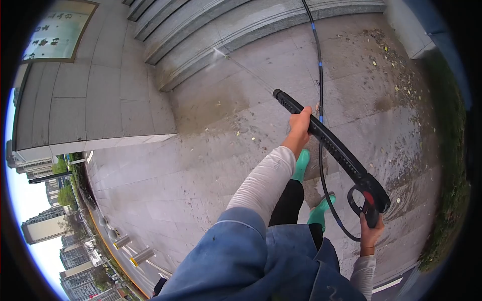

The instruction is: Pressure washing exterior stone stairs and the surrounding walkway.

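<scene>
A black pressure-washer spray gun [335, 146] lies slantwise across the view before me. My left hand [300, 122] is wrapped around its barrel behind the nozzle [277, 93]. At the rear end my right hand [371, 230] grips the handle below a red part and the trigger guard; whether the trigger is pressed is hard to see. A thin water jet [250, 71] runs from the nozzle to the foot of the lowest stone step [196, 67], where it breaks into white spray. The black hose [321, 94] with blue bands loops from the handle up past the gun.
Stone paving [150, 180] spreads around my green boots [320, 212], wet and muddy in patches. Fallen leaves and dirt [399, 82] lie at right beside a grass strip [448, 169]. A stone-clad wall [105, 94] juts out at left. Metal bollards [142, 257] stand near the road.
</scene>
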`<state>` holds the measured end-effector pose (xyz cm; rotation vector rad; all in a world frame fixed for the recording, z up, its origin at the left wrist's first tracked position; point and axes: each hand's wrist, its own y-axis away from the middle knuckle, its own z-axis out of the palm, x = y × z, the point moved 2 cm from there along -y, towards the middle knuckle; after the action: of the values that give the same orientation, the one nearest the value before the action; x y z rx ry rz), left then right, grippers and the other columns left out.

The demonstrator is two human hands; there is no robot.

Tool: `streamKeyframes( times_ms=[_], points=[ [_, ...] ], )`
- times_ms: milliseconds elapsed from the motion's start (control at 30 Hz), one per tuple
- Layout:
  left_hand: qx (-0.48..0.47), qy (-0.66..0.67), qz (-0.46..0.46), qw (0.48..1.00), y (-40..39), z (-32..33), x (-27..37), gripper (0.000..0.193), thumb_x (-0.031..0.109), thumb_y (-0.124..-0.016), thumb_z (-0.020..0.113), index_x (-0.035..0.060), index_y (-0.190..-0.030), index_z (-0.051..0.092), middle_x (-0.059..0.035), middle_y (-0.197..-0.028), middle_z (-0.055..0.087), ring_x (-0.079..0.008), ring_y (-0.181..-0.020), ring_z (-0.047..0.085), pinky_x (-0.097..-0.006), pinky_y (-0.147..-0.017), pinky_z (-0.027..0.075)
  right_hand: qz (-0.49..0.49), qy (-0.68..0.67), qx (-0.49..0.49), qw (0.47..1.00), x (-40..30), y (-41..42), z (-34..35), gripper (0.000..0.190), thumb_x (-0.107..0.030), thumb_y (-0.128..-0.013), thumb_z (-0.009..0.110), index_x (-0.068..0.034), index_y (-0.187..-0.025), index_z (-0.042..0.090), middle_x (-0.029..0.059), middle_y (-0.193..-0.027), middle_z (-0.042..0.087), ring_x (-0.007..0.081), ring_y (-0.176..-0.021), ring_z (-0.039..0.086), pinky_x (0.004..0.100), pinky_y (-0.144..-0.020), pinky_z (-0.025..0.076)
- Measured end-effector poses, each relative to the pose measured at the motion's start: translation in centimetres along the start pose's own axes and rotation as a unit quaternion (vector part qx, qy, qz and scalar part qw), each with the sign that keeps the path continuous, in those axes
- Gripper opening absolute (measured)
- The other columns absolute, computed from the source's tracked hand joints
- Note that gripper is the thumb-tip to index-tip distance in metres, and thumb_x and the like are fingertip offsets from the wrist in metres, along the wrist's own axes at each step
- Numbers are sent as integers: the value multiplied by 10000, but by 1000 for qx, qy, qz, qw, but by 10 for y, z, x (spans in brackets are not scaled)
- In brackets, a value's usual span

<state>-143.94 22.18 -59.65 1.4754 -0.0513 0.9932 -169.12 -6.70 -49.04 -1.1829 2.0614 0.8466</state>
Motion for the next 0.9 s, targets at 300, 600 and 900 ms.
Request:
streamKeyframes(
  times_ms=[300,600,900],
  points=[
    [111,77,22,991,-41,-99,63,330,225,-754,628,-35,-903,488,-85,-746,516,-227,-612,545,-442,-547,492,-86,14,-90,992,-61,-41,82,287,-151,-654,773,15,-777,574,93,-616,582,131,-548,537,298,-538,445],
    [98,159,9,982,-73,-145,108,441,169,-786,594,-24,-1085,332,-178,-872,454,-314,-707,540,-483,-619,518,-117,18,-136,984,-107,-79,131,293,-151,-646,772,16,-787,578,132,-645,602,210,-557,588,323,-554,458],
    [90,196,21,976,-87,-167,150,423,169,-805,568,-28,-1085,319,-198,-852,466,-323,-691,532,-489,-652,500,-167,31,-162,972,-138,-105,165,287,-143,-640,776,10,-777,576,129,-632,592,228,-547,587,332,-545,454]
  ],
)
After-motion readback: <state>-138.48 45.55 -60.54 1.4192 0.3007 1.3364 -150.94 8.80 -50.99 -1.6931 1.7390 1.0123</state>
